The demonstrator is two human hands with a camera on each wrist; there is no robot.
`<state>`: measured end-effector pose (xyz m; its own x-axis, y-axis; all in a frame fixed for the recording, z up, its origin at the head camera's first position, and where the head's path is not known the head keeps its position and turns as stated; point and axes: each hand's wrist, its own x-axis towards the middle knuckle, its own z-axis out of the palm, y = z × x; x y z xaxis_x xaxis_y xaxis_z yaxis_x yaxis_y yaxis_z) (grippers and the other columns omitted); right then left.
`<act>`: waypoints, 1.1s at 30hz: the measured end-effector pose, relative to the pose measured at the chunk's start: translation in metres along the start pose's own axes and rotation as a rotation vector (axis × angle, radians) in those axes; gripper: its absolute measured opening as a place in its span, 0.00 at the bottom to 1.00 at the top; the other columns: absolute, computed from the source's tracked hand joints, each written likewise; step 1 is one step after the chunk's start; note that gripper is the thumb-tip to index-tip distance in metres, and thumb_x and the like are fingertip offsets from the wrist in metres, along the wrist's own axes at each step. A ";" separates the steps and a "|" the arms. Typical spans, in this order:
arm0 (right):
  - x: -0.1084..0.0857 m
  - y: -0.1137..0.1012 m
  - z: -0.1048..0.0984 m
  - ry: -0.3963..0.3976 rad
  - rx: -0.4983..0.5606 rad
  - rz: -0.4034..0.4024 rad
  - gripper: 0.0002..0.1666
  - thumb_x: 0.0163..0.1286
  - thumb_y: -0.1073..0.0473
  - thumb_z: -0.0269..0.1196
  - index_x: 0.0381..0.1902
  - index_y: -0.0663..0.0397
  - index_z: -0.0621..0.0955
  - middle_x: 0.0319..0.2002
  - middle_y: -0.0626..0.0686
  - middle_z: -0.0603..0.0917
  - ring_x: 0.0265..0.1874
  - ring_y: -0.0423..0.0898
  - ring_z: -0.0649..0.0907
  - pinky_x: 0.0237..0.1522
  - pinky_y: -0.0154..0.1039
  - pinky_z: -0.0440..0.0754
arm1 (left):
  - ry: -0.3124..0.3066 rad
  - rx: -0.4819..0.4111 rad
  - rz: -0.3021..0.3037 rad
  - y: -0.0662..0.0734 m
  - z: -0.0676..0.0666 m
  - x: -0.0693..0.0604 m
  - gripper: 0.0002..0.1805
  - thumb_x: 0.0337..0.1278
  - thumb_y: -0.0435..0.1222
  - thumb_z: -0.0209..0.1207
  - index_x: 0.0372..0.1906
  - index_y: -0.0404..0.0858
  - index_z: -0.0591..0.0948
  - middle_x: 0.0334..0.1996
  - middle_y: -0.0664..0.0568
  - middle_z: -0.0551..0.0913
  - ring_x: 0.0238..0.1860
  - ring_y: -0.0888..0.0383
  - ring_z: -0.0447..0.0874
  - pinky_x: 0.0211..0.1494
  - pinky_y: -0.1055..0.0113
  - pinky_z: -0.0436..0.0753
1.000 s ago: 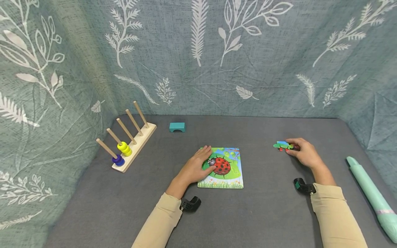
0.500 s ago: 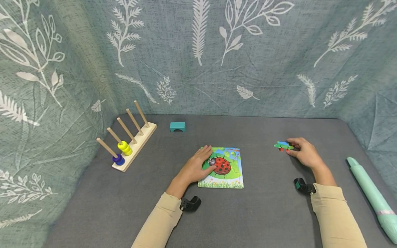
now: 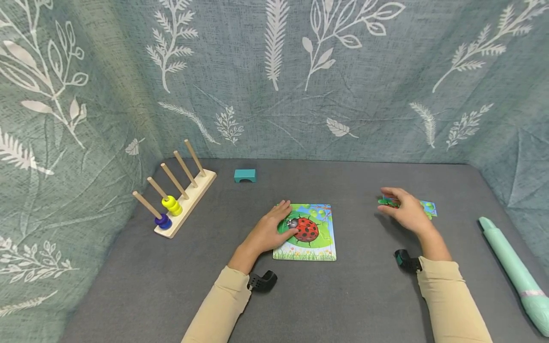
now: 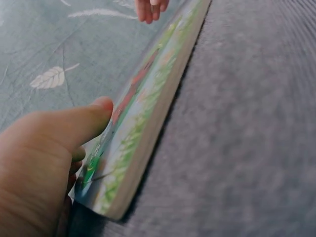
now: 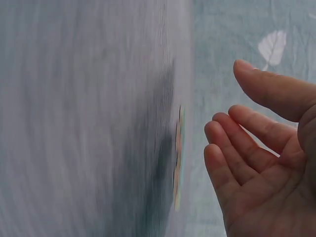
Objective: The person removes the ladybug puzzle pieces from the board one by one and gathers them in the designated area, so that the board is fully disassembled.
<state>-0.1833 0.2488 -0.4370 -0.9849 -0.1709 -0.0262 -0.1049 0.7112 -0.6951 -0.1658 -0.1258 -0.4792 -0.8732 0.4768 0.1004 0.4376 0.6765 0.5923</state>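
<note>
My left hand (image 3: 268, 231) rests flat on the left part of a square ladybug jigsaw puzzle (image 3: 319, 245), its thumb lying over the picture. In the left wrist view the puzzle's front edge (image 4: 148, 148) shows beside the thumb. My right hand (image 3: 407, 209) hovers over small green and blue puzzle pieces on the table. One part of the puzzle pieces (image 3: 429, 208) shows to the right of the hand, another under the fingers. In the right wrist view the right hand (image 5: 266, 158) has relaxed fingers with nothing between them, and the thin puzzle pieces (image 5: 178, 163) lie flat, apart from it.
At the left stands a wooden peg stand (image 3: 195, 202) with yellow rings (image 3: 172, 206) and blue rings (image 3: 163, 221). A teal arch block (image 3: 245, 175) is at the back. A folded mint-green umbrella-like object (image 3: 510, 267) lies along the right edge. Patterned curtain (image 3: 240, 85) closes off the back.
My right hand has let go of the puzzle piece it pinched and shifted left above the pieces. More of them now shows at its right. The left hand stays in place.
</note>
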 end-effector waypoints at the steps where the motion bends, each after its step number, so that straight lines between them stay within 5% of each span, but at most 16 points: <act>1: 0.000 -0.002 0.003 -0.003 0.000 -0.005 0.36 0.67 0.56 0.62 0.67 0.66 0.65 0.63 0.69 0.67 0.60 0.67 0.70 0.57 0.61 0.74 | 0.001 -0.012 0.001 -0.001 0.000 0.000 0.37 0.60 0.47 0.60 0.70 0.35 0.64 0.73 0.46 0.58 0.74 0.50 0.51 0.75 0.50 0.60; 16: 0.016 -0.053 0.056 -0.093 0.078 -0.162 0.35 0.63 0.59 0.66 0.65 0.66 0.68 0.62 0.66 0.72 0.60 0.63 0.73 0.64 0.56 0.72 | 0.033 -0.007 -0.021 -0.008 -0.011 -0.003 0.38 0.59 0.47 0.62 0.70 0.35 0.64 0.72 0.45 0.60 0.74 0.49 0.53 0.74 0.48 0.61; 33: 0.045 -0.109 0.101 -0.274 0.115 -0.235 0.35 0.64 0.58 0.65 0.66 0.66 0.68 0.61 0.64 0.74 0.59 0.59 0.75 0.63 0.52 0.75 | 0.004 0.036 -0.044 -0.007 -0.011 -0.004 0.38 0.60 0.49 0.59 0.71 0.36 0.63 0.72 0.46 0.59 0.74 0.49 0.53 0.75 0.50 0.60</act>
<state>-0.2024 0.0949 -0.4354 -0.8611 -0.5072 -0.0371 -0.2919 0.5527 -0.7806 -0.1682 -0.1387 -0.4749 -0.8926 0.4439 0.0780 0.4061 0.7168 0.5668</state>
